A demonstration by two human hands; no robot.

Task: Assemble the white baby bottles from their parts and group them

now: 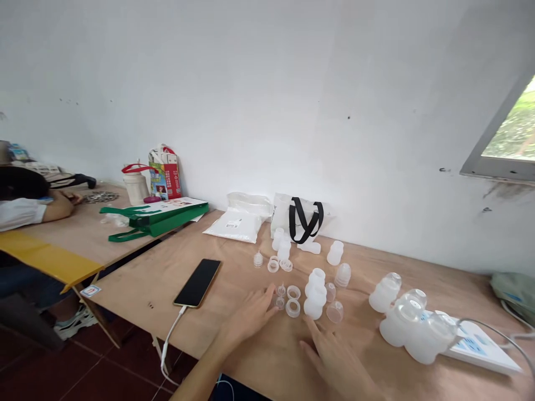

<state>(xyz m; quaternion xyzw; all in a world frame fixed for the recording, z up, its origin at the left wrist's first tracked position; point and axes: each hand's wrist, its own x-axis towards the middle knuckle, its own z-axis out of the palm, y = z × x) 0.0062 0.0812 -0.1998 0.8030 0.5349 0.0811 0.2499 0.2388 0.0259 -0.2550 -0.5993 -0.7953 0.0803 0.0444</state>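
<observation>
My left hand lies on the table with its fingers stretched out. Its fingertips are beside two small clear bottle teats; whether they touch is hard to tell. Two white screw rings lie just right of the teats. My right hand has its fingers apart, pointing at the base of a frosted baby bottle. A second bottle stands right behind that one. Clear domed caps lie to the right of the bottles. Neither hand holds anything.
More bottles, rings and a teat stand farther back. Capped bottles stand right, by a white box with a cable. A phone charges at left. Behind are a plastic packet and tote bag. A person leans on the neighbouring table.
</observation>
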